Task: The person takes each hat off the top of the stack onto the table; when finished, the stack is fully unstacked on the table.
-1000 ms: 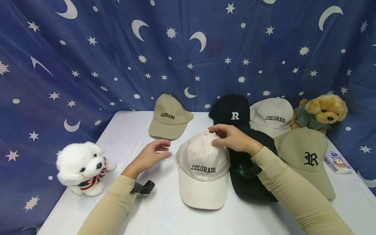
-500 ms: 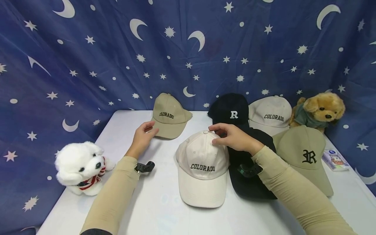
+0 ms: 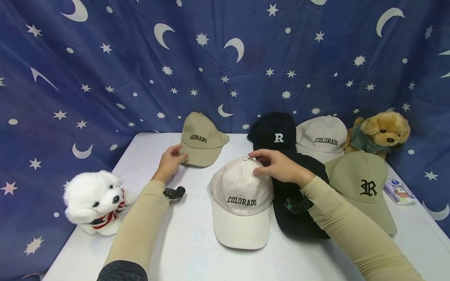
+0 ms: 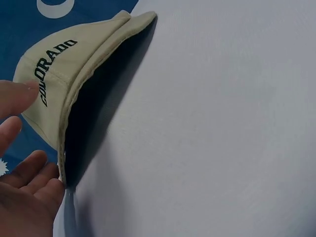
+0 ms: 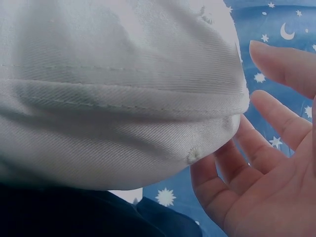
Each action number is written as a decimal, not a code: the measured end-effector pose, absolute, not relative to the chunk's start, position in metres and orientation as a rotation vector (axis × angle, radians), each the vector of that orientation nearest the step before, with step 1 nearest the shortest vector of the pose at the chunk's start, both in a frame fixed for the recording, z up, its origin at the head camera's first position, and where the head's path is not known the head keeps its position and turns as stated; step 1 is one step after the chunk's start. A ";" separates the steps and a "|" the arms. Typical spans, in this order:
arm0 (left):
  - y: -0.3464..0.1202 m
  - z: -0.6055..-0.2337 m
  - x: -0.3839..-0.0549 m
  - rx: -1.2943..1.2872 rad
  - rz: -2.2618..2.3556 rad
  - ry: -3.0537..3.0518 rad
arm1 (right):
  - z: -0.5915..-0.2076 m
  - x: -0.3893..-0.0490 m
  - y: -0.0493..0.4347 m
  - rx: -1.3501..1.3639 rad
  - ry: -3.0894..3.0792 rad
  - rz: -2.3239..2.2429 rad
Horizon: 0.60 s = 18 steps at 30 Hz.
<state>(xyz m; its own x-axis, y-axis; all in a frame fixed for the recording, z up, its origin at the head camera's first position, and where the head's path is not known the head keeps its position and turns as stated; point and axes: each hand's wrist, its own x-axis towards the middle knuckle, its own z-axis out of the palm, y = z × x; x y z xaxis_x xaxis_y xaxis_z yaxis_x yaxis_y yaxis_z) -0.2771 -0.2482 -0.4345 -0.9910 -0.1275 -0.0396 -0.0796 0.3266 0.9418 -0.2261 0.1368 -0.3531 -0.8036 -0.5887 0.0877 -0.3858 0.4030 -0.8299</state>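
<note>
In the head view, a cream cap [image 3: 240, 230] lettered COLORADO sits at the table's middle, brim toward me. My right hand [image 3: 281, 168] is at the top of its crown. The right wrist view shows the fingers [image 5: 252, 140] partly behind the cream fabric [image 5: 118, 123], with the thumb held apart from it. Farther back stands a tan cap [image 3: 199, 127], also lettered COLORADO. My left hand [image 3: 169, 162] is at the left edge of its brim. In the left wrist view some fingertips [image 4: 47, 192] meet that brim edge, while the thumb is in front of the crown.
A black cap [image 3: 299, 218] lies right of the cream one, partly under my right arm. Behind it are a black R cap [image 3: 263, 132] and another cream cap [image 3: 327, 130]. A tan R cap [image 3: 351, 175], brown plush dog [image 3: 390, 128] and white plush dog [image 3: 88, 195] flank the table.
My left hand has moved forward and left from beside the cream cap to the tan cap's brim. My right hand stays at the cream cap's crown.
</note>
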 end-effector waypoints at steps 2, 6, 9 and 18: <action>-0.250 -0.436 -0.278 0.208 -1.785 -2.540 | -0.353 -0.226 0.136 -0.861 2.434 -1.354; -0.252 -0.438 -0.281 0.236 -1.781 -2.575 | -0.353 -0.225 0.137 -0.854 2.430 -1.345; -0.252 -0.438 -0.283 0.242 -1.778 -2.599 | -0.353 -0.225 0.138 -0.852 2.434 -1.339; -0.250 -0.438 -0.284 0.223 -1.734 -2.666 | -0.355 -0.225 0.137 -0.855 2.439 -1.341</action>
